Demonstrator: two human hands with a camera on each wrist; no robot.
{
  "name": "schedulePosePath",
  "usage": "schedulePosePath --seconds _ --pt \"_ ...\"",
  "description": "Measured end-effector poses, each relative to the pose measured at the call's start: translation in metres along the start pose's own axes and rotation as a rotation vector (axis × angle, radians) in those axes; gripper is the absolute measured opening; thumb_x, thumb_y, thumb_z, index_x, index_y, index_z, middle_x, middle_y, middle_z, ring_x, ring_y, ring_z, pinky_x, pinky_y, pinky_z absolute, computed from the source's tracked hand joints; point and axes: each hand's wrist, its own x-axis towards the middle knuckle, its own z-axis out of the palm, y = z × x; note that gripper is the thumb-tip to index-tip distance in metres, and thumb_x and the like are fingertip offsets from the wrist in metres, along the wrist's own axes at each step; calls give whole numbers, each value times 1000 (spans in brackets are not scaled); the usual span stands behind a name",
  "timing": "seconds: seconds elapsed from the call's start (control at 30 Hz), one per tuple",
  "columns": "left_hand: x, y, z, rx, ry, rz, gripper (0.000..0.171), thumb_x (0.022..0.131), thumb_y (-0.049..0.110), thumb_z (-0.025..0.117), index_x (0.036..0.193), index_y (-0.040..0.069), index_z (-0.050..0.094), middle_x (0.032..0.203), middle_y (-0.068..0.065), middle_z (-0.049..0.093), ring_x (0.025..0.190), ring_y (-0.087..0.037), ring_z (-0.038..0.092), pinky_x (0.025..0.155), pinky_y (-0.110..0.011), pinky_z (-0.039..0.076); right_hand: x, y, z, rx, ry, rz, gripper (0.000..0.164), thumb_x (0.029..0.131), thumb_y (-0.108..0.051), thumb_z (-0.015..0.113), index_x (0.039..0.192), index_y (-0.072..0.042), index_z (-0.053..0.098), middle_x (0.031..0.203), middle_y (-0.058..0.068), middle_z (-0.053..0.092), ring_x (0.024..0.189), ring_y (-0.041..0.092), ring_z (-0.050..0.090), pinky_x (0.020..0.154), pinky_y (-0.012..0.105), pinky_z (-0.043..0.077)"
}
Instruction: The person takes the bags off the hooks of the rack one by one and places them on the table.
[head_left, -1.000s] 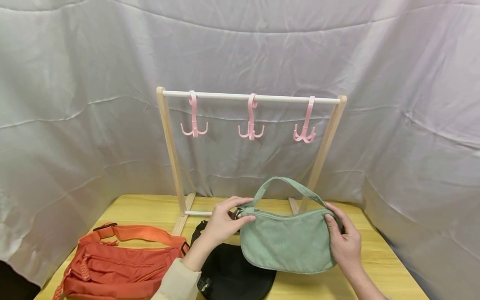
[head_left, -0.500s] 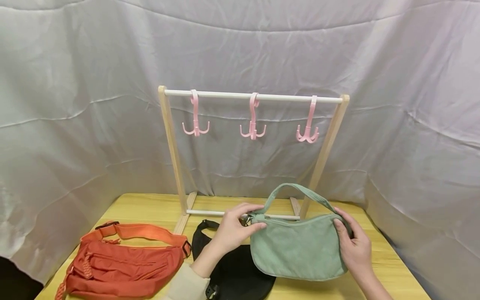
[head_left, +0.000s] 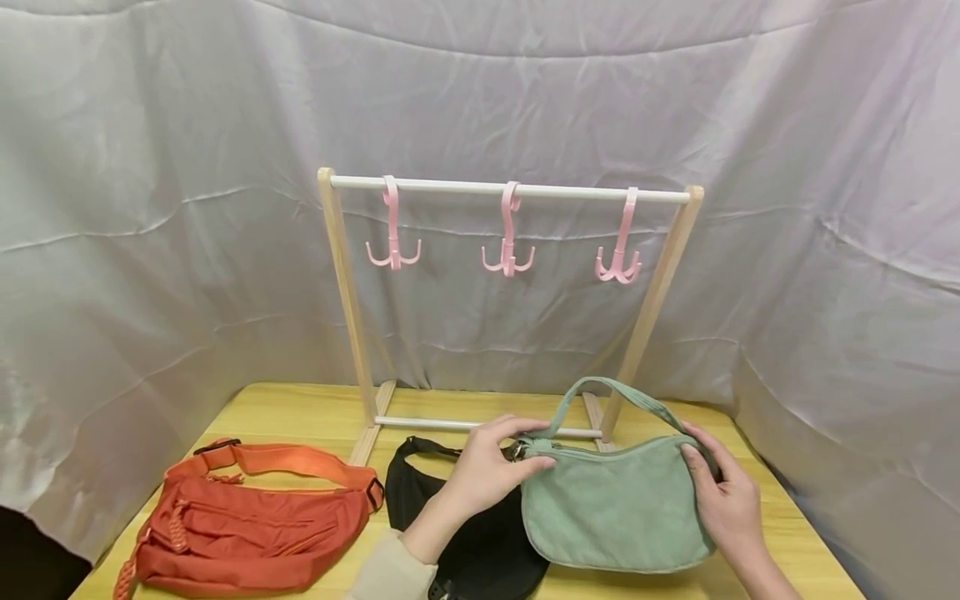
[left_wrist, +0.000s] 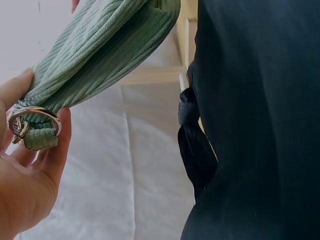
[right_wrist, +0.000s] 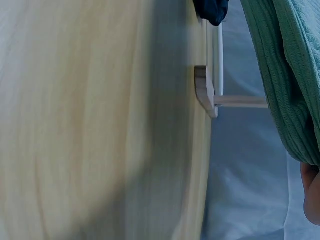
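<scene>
A pale green corduroy handbag (head_left: pixel 618 512) is held upright between both hands at the right front of the table, its strap arched above it. My left hand (head_left: pixel 491 467) pinches its upper left corner, thumb in front and fingers behind. In the left wrist view, a metal ring (left_wrist: pixel 36 120) on the green bag shows between thumb and fingers. On the other end, my right hand (head_left: pixel 726 496) grips the upper right corner, with the thumb on the front face. A black bag (head_left: pixel 495 542) lies behind my left forearm, partly covered by it and the green bag.
A red-orange waist bag (head_left: pixel 255 533) lies on the yellow wood-grain table (head_left: pixel 300 408) at the left. Behind stands a wooden rack (head_left: pixel 342 283) with a white bar (head_left: pixel 450 186), from which three pink hooks (head_left: pixel 508 250) hang. Grey cloth (head_left: pixel 480 100) surrounds the table.
Both hands have moved the green handbag to the right and lower in the view, still holding its two upper corners. More of the black bag's strap shows. The head view has shifted slightly.
</scene>
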Motion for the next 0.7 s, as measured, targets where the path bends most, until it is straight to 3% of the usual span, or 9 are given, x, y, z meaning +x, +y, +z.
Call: schedulePosePath --seconds 0.1,0.3,0.43,0.7 --pt "1 2 5 10 -6 2 43 86 23 88 127 24 75 119 12 73 114 -9 66 101 -33 53 -1 5 -3 -22 4 10 36 98 -4 71 131 -18 74 126 -9 73 112 -17 56 90 3 40" --pt "1 4 17 13 -28 -12 43 88 28 86 129 26 74 123 10 72 112 -9 65 94 -31 55 -2 14 -9 -48 22 18 35 97 -5 73 130 -17 75 121 -28 68 107 -19 56 87 2 38" --pt "3 4 26 34 -21 -2 43 87 29 86 128 25 74 125 9 72 114 -9 65 95 -30 54 -3 20 -14 -58 10 49 34 99 -7 72 132 -16 74 120 -32 65 104 -17 56 85 2 38" --pt "5 2 46 -41 -22 -26 42 86 24 88 126 23 75 125 12 72 117 -6 64 98 -28 53 -4 33 -26 -122 -23 99 33 101 -14 70 134 -19 72 118 -39 60 90 -14 54 80 3 38"
